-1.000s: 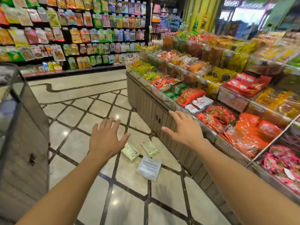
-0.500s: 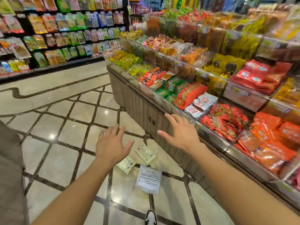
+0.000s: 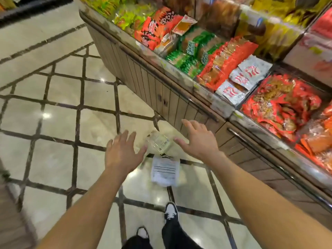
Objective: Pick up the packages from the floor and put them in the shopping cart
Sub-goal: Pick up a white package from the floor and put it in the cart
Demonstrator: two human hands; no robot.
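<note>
We are at the very start, as far as this view lets us judge: nothing has been lifted yet. Our left hand (image 3: 122, 151) sits just below the middle of the frame, fingers straight and spread wide, holding nothing. Our right hand (image 3: 197, 139) is a little to the right of it, also spread wide and bare, with no package in it. Both hang above the floor (image 3: 53, 159) and seem not to touch anything.

Between the two hands, at the centre of the frame, a small greenish package (image 3: 159, 143) lies flat on the tiles, blurred but plain enough. Just below it, toward the bottom centre, lies a white package (image 3: 165, 170) with dark printed lines, partly across a dark tile seam. Whether another package lies hidden under our left hand we cannot tell. Both visible packages are close to the foot of the display counter (image 3: 161, 90), which runs from the top centre down to the right edge, its bins full of red, green and silver snack bags (image 3: 224, 65).

Our shoes (image 3: 170, 212) show at the bottom centre, near the white package. A grey-brown blurred shape at the lower left edge may be the shopping cart, but we cannot be sure.

So all of it looks left to do: reach down, take each package, and carry them to the cart.
</note>
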